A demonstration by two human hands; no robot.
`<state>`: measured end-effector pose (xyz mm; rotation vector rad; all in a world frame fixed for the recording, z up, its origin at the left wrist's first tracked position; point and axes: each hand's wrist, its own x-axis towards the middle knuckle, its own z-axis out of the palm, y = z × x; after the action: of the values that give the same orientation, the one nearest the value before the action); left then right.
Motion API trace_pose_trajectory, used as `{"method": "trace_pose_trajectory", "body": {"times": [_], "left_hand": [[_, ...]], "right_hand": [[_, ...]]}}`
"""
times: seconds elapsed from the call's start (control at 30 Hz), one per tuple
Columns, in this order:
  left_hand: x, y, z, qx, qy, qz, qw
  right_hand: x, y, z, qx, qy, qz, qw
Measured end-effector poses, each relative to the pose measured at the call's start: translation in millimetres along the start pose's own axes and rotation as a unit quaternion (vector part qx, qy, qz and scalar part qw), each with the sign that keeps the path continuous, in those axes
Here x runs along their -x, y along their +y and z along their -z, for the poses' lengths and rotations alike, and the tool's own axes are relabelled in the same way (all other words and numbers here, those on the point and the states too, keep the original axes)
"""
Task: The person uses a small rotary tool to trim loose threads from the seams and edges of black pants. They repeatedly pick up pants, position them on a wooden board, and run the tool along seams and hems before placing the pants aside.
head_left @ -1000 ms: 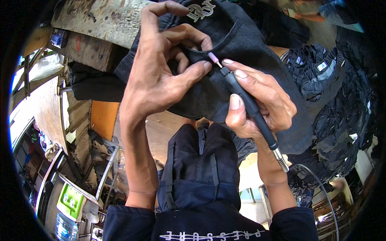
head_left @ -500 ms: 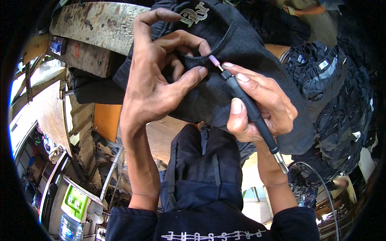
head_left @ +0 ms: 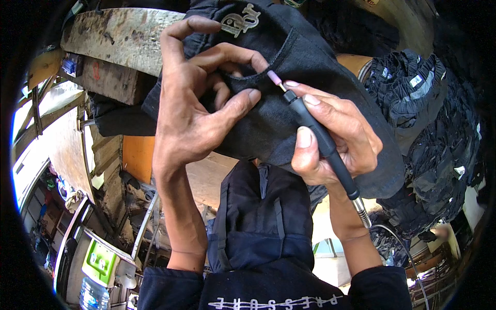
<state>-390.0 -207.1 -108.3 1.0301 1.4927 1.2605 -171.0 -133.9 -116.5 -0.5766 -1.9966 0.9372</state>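
A black denim-like garment (head_left: 330,98) with a light embroidered patch (head_left: 240,20) lies under both my hands. My left hand (head_left: 201,98) grips the curved edge of its pocket opening; some fingers are tucked inside and the thumb presses on the outer cloth, while one finger bends up apart. My right hand (head_left: 341,134) is wrapped pen-like around a black rotary tool handpiece (head_left: 323,134). Its pale purple grinding stone (head_left: 274,77) touches or nearly touches the pocket edge, beside a left fingertip. A metal spring sleeve and a cable trail from its rear end.
Black clothes are heaped (head_left: 439,144) along the right. A worn wooden board (head_left: 124,39) and a wooden block (head_left: 103,77) stand at the upper left. Lower left are a green tray (head_left: 99,261) and a clear plastic water bottle (head_left: 94,294). The thin cable (head_left: 408,250) hangs at the lower right.
My left hand and the garment have shifted slightly left, and the left thumb sits a little farther from the stone. The right hand stays almost in place with the handpiece.
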Motion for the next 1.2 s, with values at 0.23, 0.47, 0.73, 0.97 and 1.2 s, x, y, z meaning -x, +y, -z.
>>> {"method": "trace_pose_trajectory", "body": {"times": [0.23,0.47,0.73,0.97,1.2], "left_hand": [[0.6,-1.3,-0.8,0.016,0.004,0.0,1.0],[-0.6,-5.4,0.5,0.004,0.001,-0.027,1.0],[0.2,-4.5,0.4,-0.003,0.001,-0.019,1.0],[1.2,-4.7,-1.3,-0.003,0.005,-0.017,1.0],[1.0,-4.0,0.4,-0.008,-0.003,-0.019,1.0]], "right_hand": [[0.4,1.4,0.5,-0.002,0.015,-0.013,1.0],[-1.1,4.3,1.0,0.002,0.027,-0.016,1.0],[-4.0,3.2,2.4,0.013,0.025,-0.028,0.999],[-2.9,2.3,2.8,0.026,0.032,-0.044,0.998],[-2.1,2.9,0.7,0.021,0.046,-0.06,0.997]]}}
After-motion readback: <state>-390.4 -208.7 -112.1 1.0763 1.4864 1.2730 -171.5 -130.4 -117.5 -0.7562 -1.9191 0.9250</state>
